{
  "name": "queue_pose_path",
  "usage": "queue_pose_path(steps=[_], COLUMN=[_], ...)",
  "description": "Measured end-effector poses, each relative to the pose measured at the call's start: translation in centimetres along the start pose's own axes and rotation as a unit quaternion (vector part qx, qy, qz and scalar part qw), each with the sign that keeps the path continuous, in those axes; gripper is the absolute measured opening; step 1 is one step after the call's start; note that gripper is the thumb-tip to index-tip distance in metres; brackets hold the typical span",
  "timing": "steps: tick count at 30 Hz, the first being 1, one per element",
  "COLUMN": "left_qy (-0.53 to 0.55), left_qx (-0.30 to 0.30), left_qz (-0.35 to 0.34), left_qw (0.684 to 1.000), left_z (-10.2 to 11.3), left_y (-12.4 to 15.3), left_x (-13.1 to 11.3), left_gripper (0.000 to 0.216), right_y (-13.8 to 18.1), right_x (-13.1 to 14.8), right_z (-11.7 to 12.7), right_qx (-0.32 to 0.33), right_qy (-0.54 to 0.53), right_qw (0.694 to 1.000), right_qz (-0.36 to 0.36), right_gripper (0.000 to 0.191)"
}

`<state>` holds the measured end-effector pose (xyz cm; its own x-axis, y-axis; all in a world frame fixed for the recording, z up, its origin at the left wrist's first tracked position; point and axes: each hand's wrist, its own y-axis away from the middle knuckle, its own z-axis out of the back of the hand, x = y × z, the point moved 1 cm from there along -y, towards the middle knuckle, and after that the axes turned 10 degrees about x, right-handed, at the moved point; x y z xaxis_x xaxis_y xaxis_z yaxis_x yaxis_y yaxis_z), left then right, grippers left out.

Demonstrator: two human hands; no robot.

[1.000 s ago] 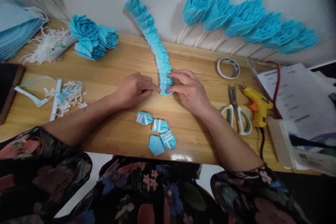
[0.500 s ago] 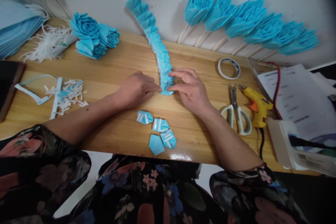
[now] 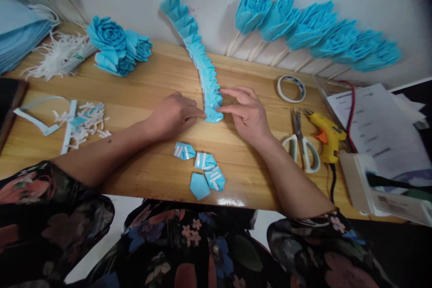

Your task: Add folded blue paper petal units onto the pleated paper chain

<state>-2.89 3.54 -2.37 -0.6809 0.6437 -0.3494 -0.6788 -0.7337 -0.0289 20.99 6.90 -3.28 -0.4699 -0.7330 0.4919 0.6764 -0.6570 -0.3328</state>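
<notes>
A long row of folded blue paper pieces (image 3: 202, 65) curves across the wooden table (image 3: 155, 76) from the wall toward me. My left hand (image 3: 173, 114) lies at the near end of the row on its left, fingers curled and fingertips pinching the end piece. On the right side of that end, my right hand (image 3: 248, 114) presses its fingertips against the stack. Several loose folded blue pieces (image 3: 200, 168), some with white tape strips, lie near the table's front edge below my hands.
Scissors (image 3: 302, 141), a yellow glue gun (image 3: 326, 137) and a tape roll (image 3: 291, 88) lie to the right, beside papers (image 3: 374, 121). Blue paper flowers (image 3: 116, 49) sit at back left, more on sticks (image 3: 313, 27) lean on the wall. White paper scraps (image 3: 83, 121) lie left.
My right hand's fingers have straightened slightly against the end of the row. The left hand and the row have hardly moved.
</notes>
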Motion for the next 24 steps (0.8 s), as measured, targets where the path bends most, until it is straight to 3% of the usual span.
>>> queue_pose_path(steps=[6,9,15,24], left_qy=[0.103,0.048,-0.101,-0.105], left_qx=[-0.063,-0.078,-0.021,0.051], left_qz=[-0.005,0.005,0.026,0.058], left_qw=[0.993,0.996,0.994,0.992], left_z=[-0.21,-0.26,-0.44,0.24], left_y=[0.07,-0.03,-0.52,-0.75], left_x=[0.58,0.69,0.58,0.20], left_gripper=[0.034,0.035,0.037,0.038], right_y=[-0.01,-0.09,-0.14,-0.04], right_x=[-0.11,0.07,0.17,0.45], right_z=[-0.42,-0.34,-0.23,0.03], right_qx=[0.029,0.034,0.040,-0.001], right_qy=[0.008,0.012,0.019,0.008], right_qw=[0.999,0.999,0.998,1.000], right_qz=[-0.031,-0.031,-0.045,-0.017], right_gripper=[0.041,0.041,0.042,0.041])
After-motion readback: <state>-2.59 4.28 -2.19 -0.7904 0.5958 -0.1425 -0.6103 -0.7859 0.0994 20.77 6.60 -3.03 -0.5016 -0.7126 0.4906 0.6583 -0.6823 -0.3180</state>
